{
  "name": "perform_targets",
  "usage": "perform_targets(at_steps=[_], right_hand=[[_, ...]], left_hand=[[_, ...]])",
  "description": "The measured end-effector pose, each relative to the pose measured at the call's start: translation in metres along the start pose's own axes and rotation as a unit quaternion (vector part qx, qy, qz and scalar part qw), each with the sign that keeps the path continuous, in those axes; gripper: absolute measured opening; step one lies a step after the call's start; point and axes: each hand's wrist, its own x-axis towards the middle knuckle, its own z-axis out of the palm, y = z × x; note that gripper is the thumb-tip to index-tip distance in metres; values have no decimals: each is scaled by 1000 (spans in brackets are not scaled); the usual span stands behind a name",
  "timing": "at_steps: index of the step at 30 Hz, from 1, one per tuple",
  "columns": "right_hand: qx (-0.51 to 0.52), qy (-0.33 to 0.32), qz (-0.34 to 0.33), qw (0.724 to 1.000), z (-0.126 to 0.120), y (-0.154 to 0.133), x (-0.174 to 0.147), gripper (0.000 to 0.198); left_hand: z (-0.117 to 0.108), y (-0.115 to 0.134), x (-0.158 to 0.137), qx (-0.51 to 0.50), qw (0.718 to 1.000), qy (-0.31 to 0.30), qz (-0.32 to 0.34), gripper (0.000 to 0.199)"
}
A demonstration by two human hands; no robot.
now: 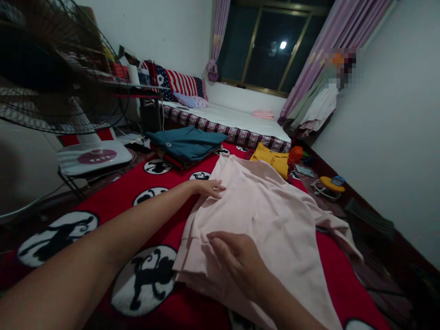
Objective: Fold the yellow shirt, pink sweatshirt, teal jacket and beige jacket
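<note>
Right hand point(239, 257) overlies a pink top point(282, 220) lying lengthwise toward the mattress point(227, 117).

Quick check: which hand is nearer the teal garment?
Left. The left hand is at the pink garment's left side, on the near side of the teal garment; the right hand is farther back, toward the camera.

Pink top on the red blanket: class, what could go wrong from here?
The pink top has one sleeve stretched to the edge of the red blanket, so it could slip over. Wrinkles near the right hand might get pressed in. A tug on the blanket could shift the teal-topped pile.
</note>
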Motion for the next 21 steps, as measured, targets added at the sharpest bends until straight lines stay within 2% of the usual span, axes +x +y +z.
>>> perform_targets(at_steps=[2,4,8,10,15,21], right_hand=[[-40,67,-9,997,-5,11,11,33],[-111,87,-29,990,-2,25,20,32],[-186,-14,-14,982,17,47,26,54],[-185,-45,-2,982,21,49,24,55],[-157,-62,17,986,16,44,21,57],[-140,-64,21,988,13,44,20,56]], left_hand=[[1,15,7,19,998,48,-44,39],[7,31,18,30,992,100,-65,35],[26,48,46,32,986,156,-50,45],[32,46,60,30,986,159,-44,50],[34,22,89,37,983,169,-68,58],[32,5,101,78,978,177,-84,60]])
